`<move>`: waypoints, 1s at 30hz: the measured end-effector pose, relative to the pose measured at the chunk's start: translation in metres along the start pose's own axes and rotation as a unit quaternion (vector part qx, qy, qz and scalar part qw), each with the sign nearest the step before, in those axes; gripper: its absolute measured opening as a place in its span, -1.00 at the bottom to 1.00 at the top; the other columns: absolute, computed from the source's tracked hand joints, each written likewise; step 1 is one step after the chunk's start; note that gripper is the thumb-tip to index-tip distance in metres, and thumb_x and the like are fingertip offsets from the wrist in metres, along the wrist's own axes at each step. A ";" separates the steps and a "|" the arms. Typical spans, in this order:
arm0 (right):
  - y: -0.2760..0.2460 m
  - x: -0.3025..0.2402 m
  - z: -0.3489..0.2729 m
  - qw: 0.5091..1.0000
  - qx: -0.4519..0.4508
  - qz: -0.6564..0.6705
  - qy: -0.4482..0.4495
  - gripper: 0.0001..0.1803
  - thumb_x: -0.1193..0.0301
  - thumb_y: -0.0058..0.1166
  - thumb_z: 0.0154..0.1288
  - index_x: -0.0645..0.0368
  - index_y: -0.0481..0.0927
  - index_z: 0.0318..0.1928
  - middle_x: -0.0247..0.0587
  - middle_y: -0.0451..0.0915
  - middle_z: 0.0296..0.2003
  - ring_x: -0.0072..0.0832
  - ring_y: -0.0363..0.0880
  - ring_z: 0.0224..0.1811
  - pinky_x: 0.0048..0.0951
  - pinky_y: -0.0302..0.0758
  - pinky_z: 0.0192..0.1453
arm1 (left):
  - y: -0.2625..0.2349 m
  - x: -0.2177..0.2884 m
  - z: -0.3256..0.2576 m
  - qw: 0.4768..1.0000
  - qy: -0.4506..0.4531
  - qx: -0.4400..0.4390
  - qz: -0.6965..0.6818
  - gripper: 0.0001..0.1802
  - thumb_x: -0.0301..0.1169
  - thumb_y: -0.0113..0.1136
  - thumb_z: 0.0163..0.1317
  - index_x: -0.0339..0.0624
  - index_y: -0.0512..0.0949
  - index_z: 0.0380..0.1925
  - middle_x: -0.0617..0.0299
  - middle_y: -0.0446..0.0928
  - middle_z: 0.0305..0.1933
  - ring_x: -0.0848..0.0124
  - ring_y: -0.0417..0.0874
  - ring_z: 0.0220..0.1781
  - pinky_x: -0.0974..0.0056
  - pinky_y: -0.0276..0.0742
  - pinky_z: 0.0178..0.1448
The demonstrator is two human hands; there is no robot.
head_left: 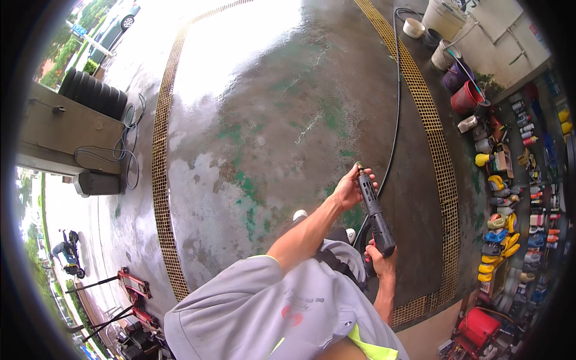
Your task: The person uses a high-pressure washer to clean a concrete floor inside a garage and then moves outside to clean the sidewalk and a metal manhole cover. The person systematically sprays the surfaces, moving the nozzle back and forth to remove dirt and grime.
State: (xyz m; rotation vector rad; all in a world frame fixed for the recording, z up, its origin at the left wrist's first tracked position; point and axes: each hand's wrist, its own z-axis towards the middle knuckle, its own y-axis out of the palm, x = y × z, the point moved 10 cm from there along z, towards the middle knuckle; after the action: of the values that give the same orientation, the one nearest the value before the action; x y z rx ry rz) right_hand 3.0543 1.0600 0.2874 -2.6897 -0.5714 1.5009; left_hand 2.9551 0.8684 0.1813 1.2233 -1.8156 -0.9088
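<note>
A black pressure washer gun (373, 210) with a slotted barrel slants across in front of my body. At its far end, by the brass-coloured tip, my left hand (349, 189) is closed around the barrel. My right hand (382, 264) grips the thick near end, its fingers partly hidden by the gun body. A black hose (396, 114) runs from the far right across the floor and passes beneath the gun. Where it joins the gun is hidden.
Yellow drain gratings (161, 141) border the wet floor (264, 138) on both sides. Buckets, including a red bucket (466, 98), line the right wall, near shelves of bottles and tools. To the left are stacked tires (93, 90), a coiled hose (133, 123) and red floor jacks (135, 283).
</note>
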 end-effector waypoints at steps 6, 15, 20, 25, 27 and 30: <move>0.011 -0.023 0.005 0.999 -0.020 -0.050 -0.007 -0.80 0.45 0.26 0.06 0.37 0.68 -0.34 -0.22 0.66 -0.56 -0.55 0.65 -0.57 -0.48 0.55 -0.49 | -0.015 0.030 -0.011 0.996 0.058 0.034 -0.066 -0.46 0.19 -0.05 0.53 0.04 0.55 0.14 0.19 0.70 0.03 0.14 0.75 0.04 -0.13 0.69 0.12; 0.030 -0.022 0.006 0.994 -0.023 -0.105 0.012 -0.81 0.43 0.25 0.04 0.33 0.70 -0.38 -0.25 0.65 -0.61 -0.56 0.64 -0.59 -0.47 0.52 -0.51 | -0.088 0.040 0.000 0.980 0.087 0.167 -0.069 -0.64 -0.08 0.25 0.47 -0.19 0.57 -0.14 0.07 0.70 -0.16 0.19 0.77 -0.14 -0.04 0.77 0.00; 0.047 -0.020 0.009 0.978 -0.024 -0.207 -0.009 -0.74 0.36 0.25 -0.03 0.34 0.72 -0.39 -0.04 0.71 -0.55 -0.27 0.76 -0.45 -0.26 0.63 -0.23 | -0.134 0.052 -0.003 0.956 0.134 0.250 -0.075 -0.68 -0.20 0.23 0.48 -0.28 0.52 -0.08 0.04 0.66 -0.22 0.20 0.74 -0.24 0.05 0.76 -0.14; 0.061 -0.014 0.016 0.958 -0.007 -0.267 -0.101 -0.79 0.38 0.23 -0.01 0.31 0.71 -0.44 -0.22 0.63 -0.66 -0.47 0.64 -0.61 -0.36 0.53 -0.46 | -0.140 0.067 -0.015 0.927 0.167 0.323 -0.092 -0.79 -0.40 0.20 0.46 -0.34 0.49 -0.11 0.01 0.57 -0.34 0.23 0.66 -0.42 0.09 0.72 -0.37; 0.072 -0.018 0.016 0.954 -0.007 -0.278 -0.114 -0.77 0.36 0.23 -0.01 0.32 0.71 -0.45 -0.18 0.63 -0.66 -0.44 0.65 -0.59 -0.32 0.55 -0.41 | -0.147 0.073 -0.020 0.922 0.176 0.333 -0.094 -0.79 -0.40 0.20 0.45 -0.35 0.49 -0.11 0.00 0.58 -0.33 0.23 0.65 -0.45 0.10 0.70 -0.39; 0.086 -0.026 0.016 0.951 -0.006 -0.282 -0.128 -0.76 0.34 0.23 -0.01 0.32 0.71 -0.45 -0.14 0.65 -0.64 -0.38 0.68 -0.56 -0.27 0.57 -0.35 | -0.160 0.079 -0.020 0.934 0.144 0.319 -0.068 -0.68 -0.27 0.22 0.47 -0.35 0.50 -0.06 -0.06 0.63 -0.24 0.19 0.70 -0.34 0.06 0.73 -0.28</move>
State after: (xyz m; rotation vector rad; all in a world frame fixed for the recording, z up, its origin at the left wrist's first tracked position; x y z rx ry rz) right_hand 3.0553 0.9684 0.2838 -2.0663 -1.2327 1.6543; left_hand 3.0174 0.7443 0.0678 1.7875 -1.8527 -0.1678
